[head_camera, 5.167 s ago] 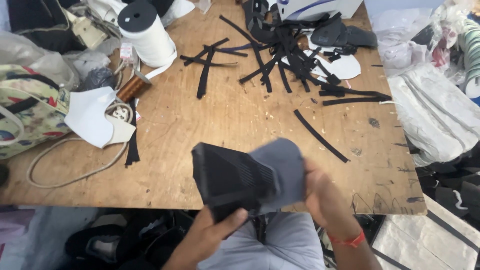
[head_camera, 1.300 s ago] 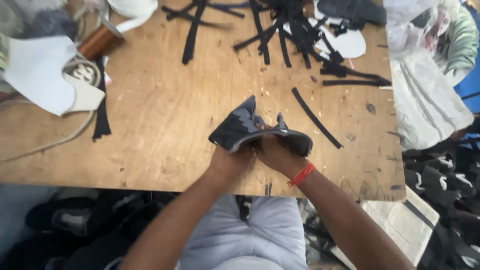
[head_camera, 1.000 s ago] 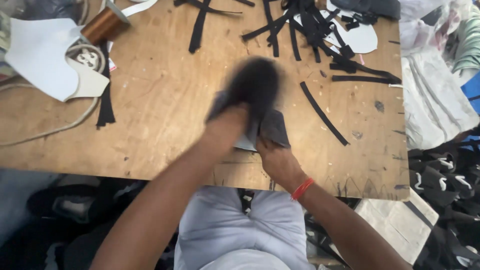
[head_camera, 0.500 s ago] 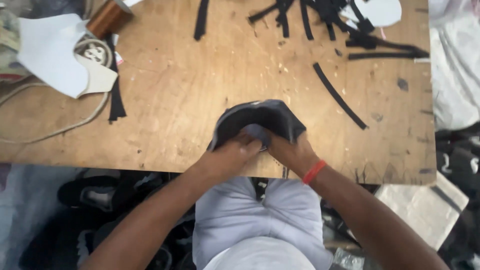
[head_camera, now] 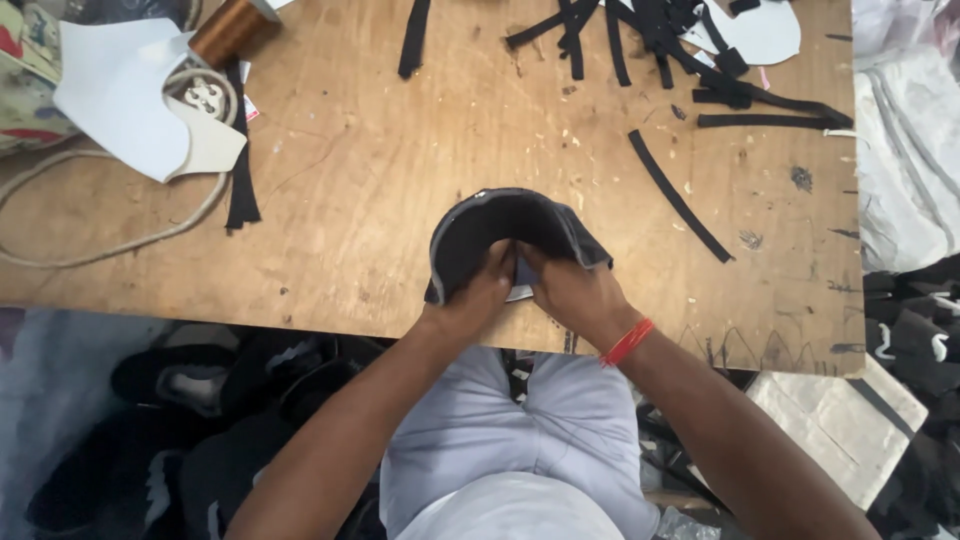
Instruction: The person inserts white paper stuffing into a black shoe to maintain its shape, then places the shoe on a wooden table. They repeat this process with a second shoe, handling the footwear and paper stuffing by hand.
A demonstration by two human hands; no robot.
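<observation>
At the lower centre of the frame, near the front edge of the wooden table point(head_camera: 350, 180), the left hand point(head_camera: 472, 300) and right hand point(head_camera: 570, 290) pinch a dark curved fabric piece point(head_camera: 500, 225), fingers pressed together underneath it. Black strips point(head_camera: 680, 195) lie upper right, white cut pieces point(head_camera: 130, 100) upper left.

You look down on a worn plywood worktable point(head_camera: 350, 200), scuffed and pen-marked, black strips point(head_camera: 680, 195) and white cut-outs point(head_camera: 130, 100) scattered across it, dark shoe parts point(head_camera: 200, 400) heaped on the floor below, even daylight.
</observation>
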